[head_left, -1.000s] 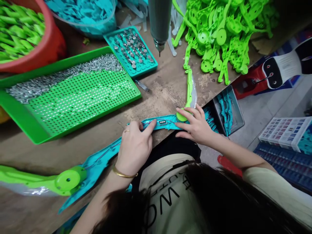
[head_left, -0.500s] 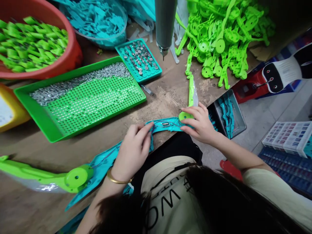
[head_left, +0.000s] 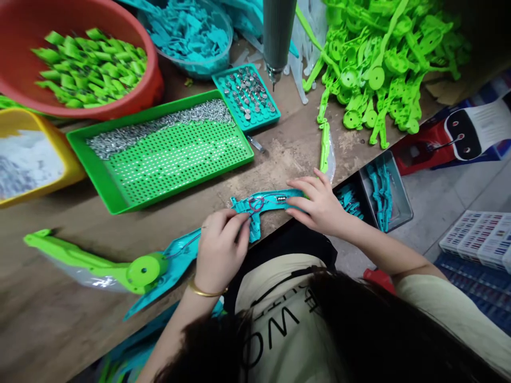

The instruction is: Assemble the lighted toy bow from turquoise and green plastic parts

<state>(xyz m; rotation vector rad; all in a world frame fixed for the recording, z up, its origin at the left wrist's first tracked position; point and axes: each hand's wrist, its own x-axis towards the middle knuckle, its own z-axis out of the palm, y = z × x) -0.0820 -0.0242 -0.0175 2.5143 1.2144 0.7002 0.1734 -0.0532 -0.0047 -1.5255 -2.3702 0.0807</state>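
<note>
A blue plastic toy shell (head_left: 266,194) lies open side up along the table's near edge, with thin wires (head_left: 257,205) and a small metal spring-like part (head_left: 281,199) inside. My left hand (head_left: 221,244) is closed at the shell's middle, thumb and forefinger pinching the wire beside a loop. Resting over the shell's right end, my right hand (head_left: 317,207) grips it with bent fingers, hiding most of the joint there. A green arm with a clear film (head_left: 326,149) sticks out beyond that hand. Another green arm (head_left: 99,266) with a round hub joins the blue part on the left.
A green perforated tray (head_left: 179,165) holds small metal screws; a teal tray (head_left: 265,125) holds round metal pieces. A red basin (head_left: 154,69), a yellow bin (head_left: 74,165) and a clear tub (head_left: 215,66) stand behind. An electric screwdriver (head_left: 275,37) hangs above, near piled green parts (head_left: 375,80).
The view has shifted, so table things appear further right. My left hand has drawn back off the shell's middle, uncovering the wire loop. My right hand now covers the green hub.
</note>
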